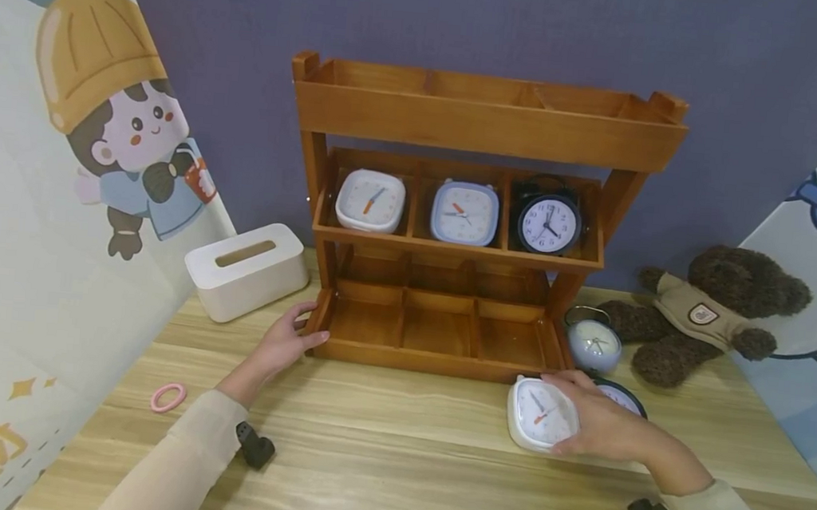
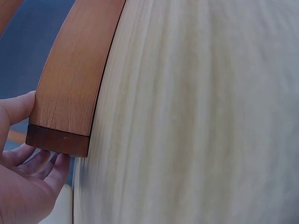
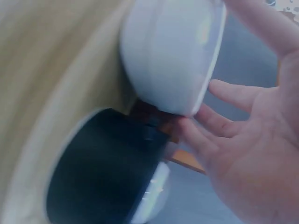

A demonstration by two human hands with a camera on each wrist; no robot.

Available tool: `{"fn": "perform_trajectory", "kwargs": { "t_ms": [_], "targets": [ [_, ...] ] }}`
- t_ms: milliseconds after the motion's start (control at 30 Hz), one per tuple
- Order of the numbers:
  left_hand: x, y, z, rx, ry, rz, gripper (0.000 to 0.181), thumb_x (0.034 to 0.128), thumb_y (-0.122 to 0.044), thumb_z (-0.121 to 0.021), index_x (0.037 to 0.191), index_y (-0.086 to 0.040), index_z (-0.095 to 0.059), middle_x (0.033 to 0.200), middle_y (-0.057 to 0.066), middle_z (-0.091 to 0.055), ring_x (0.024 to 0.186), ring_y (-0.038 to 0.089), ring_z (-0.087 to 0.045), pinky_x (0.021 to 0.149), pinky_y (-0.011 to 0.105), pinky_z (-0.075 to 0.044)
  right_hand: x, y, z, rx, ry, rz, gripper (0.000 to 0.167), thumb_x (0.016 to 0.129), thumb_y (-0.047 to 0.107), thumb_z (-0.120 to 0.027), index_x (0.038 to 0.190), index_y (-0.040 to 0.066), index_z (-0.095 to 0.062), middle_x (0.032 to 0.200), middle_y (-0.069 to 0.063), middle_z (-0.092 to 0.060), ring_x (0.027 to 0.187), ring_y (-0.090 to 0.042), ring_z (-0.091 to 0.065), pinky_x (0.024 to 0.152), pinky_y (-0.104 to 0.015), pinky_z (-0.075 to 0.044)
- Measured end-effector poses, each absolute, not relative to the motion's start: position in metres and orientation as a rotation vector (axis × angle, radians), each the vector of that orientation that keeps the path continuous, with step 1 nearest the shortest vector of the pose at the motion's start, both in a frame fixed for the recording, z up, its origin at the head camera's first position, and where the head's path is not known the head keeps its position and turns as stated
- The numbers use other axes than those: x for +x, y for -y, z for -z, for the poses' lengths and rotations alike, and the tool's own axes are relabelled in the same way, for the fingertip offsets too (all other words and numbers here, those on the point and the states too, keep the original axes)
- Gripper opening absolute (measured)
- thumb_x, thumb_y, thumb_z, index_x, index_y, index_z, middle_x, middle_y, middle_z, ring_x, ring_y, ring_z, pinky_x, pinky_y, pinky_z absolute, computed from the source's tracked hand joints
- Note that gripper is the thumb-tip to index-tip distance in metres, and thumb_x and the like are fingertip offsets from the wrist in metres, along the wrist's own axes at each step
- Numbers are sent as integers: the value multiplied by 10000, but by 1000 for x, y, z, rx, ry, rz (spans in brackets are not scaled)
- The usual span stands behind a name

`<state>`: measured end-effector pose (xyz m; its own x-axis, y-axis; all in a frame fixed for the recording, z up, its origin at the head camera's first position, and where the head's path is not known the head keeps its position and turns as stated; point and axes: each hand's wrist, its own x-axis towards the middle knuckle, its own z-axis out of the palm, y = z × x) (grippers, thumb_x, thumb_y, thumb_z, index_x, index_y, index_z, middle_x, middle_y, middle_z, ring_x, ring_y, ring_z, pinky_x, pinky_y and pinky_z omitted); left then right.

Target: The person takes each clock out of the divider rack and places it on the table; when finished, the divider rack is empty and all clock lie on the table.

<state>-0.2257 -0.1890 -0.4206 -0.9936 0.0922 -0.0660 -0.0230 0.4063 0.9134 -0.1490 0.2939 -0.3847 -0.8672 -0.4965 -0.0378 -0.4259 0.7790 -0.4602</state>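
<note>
A white square alarm clock (image 1: 542, 414) is gripped in my right hand (image 1: 600, 422), just in front of the wooden shelf's right end. In the right wrist view, the fingers (image 3: 233, 93) press along the rim of the white clock (image 3: 173, 51). My left hand (image 1: 284, 347) holds the lower left corner of the brown wooden shelf (image 1: 436, 364). Its thumb and fingers lie on different faces of that shelf end (image 2: 70, 102) in the left wrist view. A dark round clock (image 1: 621, 397) is partly hidden behind my right hand.
The middle tier bears a white clock (image 1: 370, 201), a blue square clock (image 1: 465, 214) and a black round clock (image 1: 549, 224). A blue-grey round clock (image 1: 593, 347) and a teddy bear (image 1: 707, 310) are at right. At left are a tissue box (image 1: 249, 270) and a pink ring (image 1: 168, 398).
</note>
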Motion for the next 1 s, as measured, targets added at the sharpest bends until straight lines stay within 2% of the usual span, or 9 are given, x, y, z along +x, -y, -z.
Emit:
{"fn": "perform_trajectory", "kwargs": {
  "t_ms": [200,367,567,833,1000],
  "targets": [
    [-227,189,420,62,-2550,-1655,672,935,-117,-659,1492,-2,-301,1508,286,-273,1353,456,-291,1011,542,-387,-157,-286,353,-734,-2900,631,862,769,359,-834,1418,-29,-421,1359,-294,-380,1161,-502,-470,857,-602,-453],
    [-227,190,421,66,-2549,-1660,675,933,-114,-663,1492,0,-301,1505,289,-277,1351,458,-295,1010,541,-390,-172,-277,323,-729,-3077,696,742,841,263,-790,1423,-7,-419,1374,-251,-369,1140,-455,-477,860,-608,-443],
    [-227,190,422,63,-2545,-1654,677,937,-115,-659,1496,-2,-294,1509,283,-274,1351,459,-291,1006,545,-391,-189,-268,299,-690,-3207,906,696,853,184,-778,1423,6,-421,1332,-243,-376,1089,-443,-487,874,-604,-423],
    [-227,190,422,66,-2558,-1646,670,935,-110,-658,1490,4,-300,1514,271,-274,1345,460,-302,1002,544,-396,-214,-259,285,-601,-3311,1080,678,865,165,-757,1439,32,-423,1413,-255,-312,1123,-454,-445,852,-580,-426],
    [-227,190,423,72,-2555,-1652,675,931,-112,-663,1490,3,-302,1523,255,-269,1343,455,-309,995,539,-404,-231,-253,281,-610,-3396,1161,707,829,147,-791,1428,16,-439,1411,-259,-306,1250,-441,-352,973,-607,-337]
  ]
}}
